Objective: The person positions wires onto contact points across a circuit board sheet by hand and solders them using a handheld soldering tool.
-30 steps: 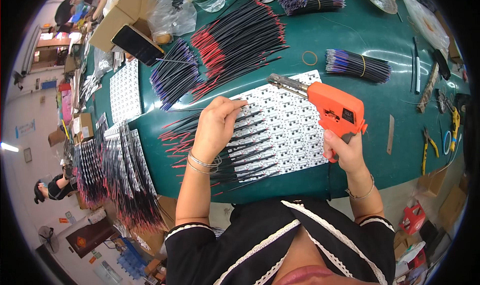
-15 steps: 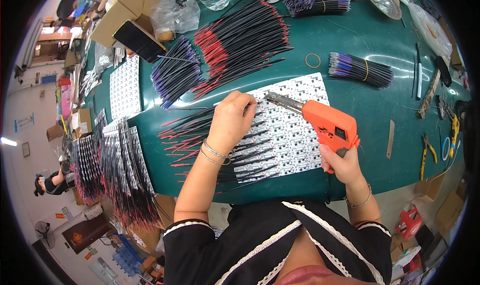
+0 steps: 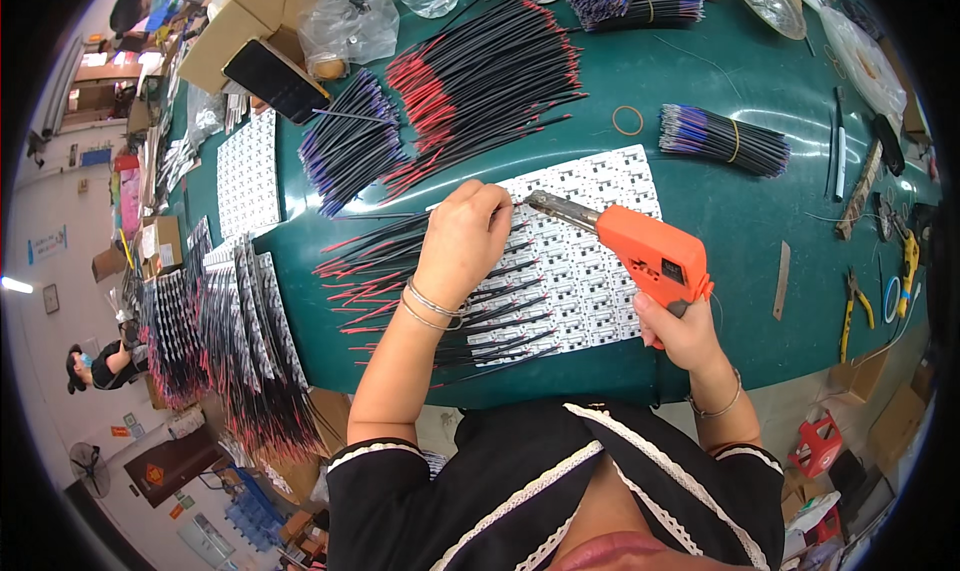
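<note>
My right hand (image 3: 684, 333) is wrapped round the handle of an orange soldering gun (image 3: 655, 251). The gun's metal nose points left and its tip is close to my left fingertips. My left hand (image 3: 464, 233) is closed in a pinch at the upper left part of a white circuit board panel (image 3: 600, 281), on a thin black wire whose end just shows by the fingertips. Along the panel's left side, several black wires with red ends (image 3: 365, 283) lie across the board and spread out leftward. The exact contact of tip, wire and board is too small to make out.
Beyond the panel lie a pile of red-ended black wires (image 3: 500, 66), purple-ended wires (image 3: 350, 146) and a banded bundle (image 3: 725, 141). At left are a second panel (image 3: 248, 176) and wired boards hanging over the edge (image 3: 250, 341). Yellow-handled pliers (image 3: 852, 311) and a metal strip (image 3: 781, 281) lie right.
The soldering gun has shifted slightly left with my right hand, its tip nearer to my left fingertips. My left hand has stayed in place.
</note>
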Tool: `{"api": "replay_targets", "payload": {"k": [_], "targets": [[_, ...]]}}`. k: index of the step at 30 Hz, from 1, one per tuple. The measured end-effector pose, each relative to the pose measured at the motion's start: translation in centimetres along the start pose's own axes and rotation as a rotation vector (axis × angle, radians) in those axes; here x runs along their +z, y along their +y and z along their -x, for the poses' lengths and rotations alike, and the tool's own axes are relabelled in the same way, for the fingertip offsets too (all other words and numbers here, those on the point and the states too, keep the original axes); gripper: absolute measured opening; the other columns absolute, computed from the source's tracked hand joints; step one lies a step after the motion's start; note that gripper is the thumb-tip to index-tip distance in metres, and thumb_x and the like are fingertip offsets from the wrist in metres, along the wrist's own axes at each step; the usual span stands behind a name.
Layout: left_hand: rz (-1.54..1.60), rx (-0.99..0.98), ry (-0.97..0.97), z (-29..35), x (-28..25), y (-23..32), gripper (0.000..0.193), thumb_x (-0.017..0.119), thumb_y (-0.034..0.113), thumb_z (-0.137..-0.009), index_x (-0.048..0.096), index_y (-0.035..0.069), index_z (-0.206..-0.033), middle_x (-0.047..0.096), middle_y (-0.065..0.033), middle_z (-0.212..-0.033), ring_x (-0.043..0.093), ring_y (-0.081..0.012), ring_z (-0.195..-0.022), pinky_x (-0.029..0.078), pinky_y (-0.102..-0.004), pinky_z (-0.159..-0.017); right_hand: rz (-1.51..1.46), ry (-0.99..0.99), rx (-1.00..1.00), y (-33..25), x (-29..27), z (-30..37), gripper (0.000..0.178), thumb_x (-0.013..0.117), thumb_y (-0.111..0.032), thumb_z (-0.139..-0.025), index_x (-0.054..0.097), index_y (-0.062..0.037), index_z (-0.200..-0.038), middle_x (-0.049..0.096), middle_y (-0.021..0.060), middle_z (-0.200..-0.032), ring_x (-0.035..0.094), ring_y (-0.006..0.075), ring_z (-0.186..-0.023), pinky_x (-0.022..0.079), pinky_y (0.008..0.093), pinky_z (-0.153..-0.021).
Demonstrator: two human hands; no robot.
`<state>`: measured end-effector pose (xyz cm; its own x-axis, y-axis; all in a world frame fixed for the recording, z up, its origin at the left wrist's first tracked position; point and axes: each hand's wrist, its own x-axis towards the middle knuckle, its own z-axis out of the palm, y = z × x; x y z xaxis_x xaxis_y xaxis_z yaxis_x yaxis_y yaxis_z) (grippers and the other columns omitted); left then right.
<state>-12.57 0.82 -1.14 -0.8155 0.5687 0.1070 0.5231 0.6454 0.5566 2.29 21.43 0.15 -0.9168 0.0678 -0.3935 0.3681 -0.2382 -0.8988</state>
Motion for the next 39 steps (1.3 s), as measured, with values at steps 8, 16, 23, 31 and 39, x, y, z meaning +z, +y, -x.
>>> {"api": "replay_targets", "payload": {"k": [8, 16, 23, 31, 39], "targets": [[-0.028, 0.003, -0.018, 0.0, 0.0, 0.1, 0.005, 0.060, 0.001, -0.071, 0.059, 0.002, -0.075, 0.056, -0.0107, -0.070, 0.055, -0.0245, -0.058, 0.044, -0.0321, -0.054, -0.044, 0.019, -0.056, 1.2, -0.5, 0.5, 0.011, 0.053, -0.008, -0.084, 0.050, 0.0012, -0.089, 0.047, 0.0018, -0.050, 0.043, 0.0077, -0.038, 0.036, 0.0218, -0.037], [0.023, 0.049, -0.051, -0.2, -0.2, -0.4, 0.005, 0.059, 0.000, -0.070, 0.058, 0.002, -0.075, 0.055, -0.0101, -0.070, 0.053, -0.0245, -0.058, 0.044, -0.0318, -0.054, -0.080, -0.014, 0.015, 1.1, -0.5, 0.5, 0.013, 0.055, -0.007, -0.083, 0.050, 0.0001, -0.092, 0.050, 0.0011, -0.059, 0.045, 0.0060, -0.043, 0.038, 0.0205, -0.039], [0.015, 0.059, -0.058, -0.2, -0.2, -0.5, 0.006, 0.060, 0.000, -0.070, 0.057, 0.002, -0.076, 0.055, -0.0096, -0.070, 0.053, -0.0246, -0.058, 0.043, -0.0326, -0.054, -0.038, -0.019, 0.035, 0.7, -0.3, 0.5, 0.018, 0.057, -0.006, -0.081, 0.050, 0.0003, -0.097, 0.052, 0.0006, -0.064, 0.045, 0.0045, -0.045, 0.038, 0.0194, -0.040], [-0.004, 0.078, -0.048, -0.1, -0.1, -0.4, 0.006, 0.059, 0.000, -0.071, 0.056, 0.002, -0.074, 0.054, -0.0100, -0.070, 0.053, -0.0258, -0.060, 0.044, -0.0330, -0.055, -0.221, 0.043, -0.076, 1.6, -1.7, 0.3, 0.026, 0.052, -0.013, -0.083, 0.047, 0.0033, -0.103, 0.045, 0.0038, -0.054, 0.042, 0.0098, -0.038, 0.034, 0.0228, -0.037], [-0.147, 0.112, -0.191, -2.5, -1.6, 0.6, 0.007, 0.061, 0.007, -0.073, 0.058, 0.003, -0.077, 0.054, -0.0124, -0.077, 0.054, -0.0302, -0.075, 0.044, -0.0373, -0.066, -0.423, 0.106, -0.181, 1.6, -2.8, 0.2, 0.032, 0.050, -0.016, -0.083, 0.046, 0.0041, -0.108, 0.041, 0.0034, -0.055, 0.040, 0.0102, -0.038, 0.034, 0.0229, -0.038]]}}
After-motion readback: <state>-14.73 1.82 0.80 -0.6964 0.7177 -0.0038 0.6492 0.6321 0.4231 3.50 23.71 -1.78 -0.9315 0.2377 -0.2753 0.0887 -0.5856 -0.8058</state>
